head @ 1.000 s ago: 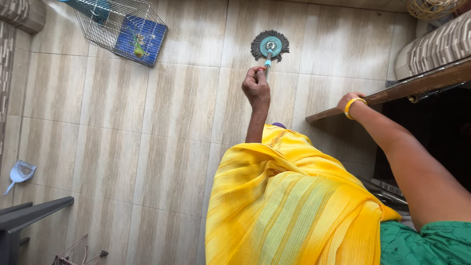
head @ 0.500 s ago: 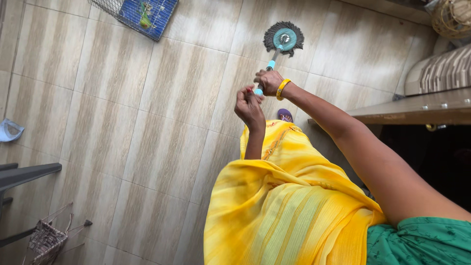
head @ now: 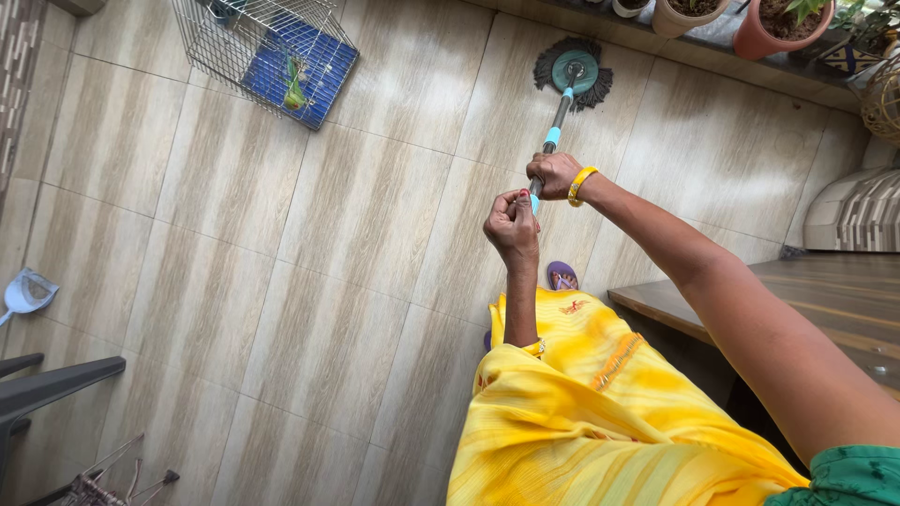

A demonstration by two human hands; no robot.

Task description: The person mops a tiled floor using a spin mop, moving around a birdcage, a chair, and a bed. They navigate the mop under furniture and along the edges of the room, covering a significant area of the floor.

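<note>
A floor mop stands before me, its dark round head with a teal hub resting on the striped tile floor. The thin metal and blue handle runs back toward me. My right hand, with a yellow bangle at the wrist, grips the handle. Just below it, my left hand is closed on the handle's upper end. My yellow draped garment fills the lower middle.
A wire bird cage with a blue tray and a green bird sits at the top left. Clay plant pots line a ledge at the top right. A wooden bench is at right, a dark chair and a dustpan at left.
My right hand left the wooden edge and took hold of the mop handle above my left hand. The mop head has moved farther out, toward the ledge with the pots.
</note>
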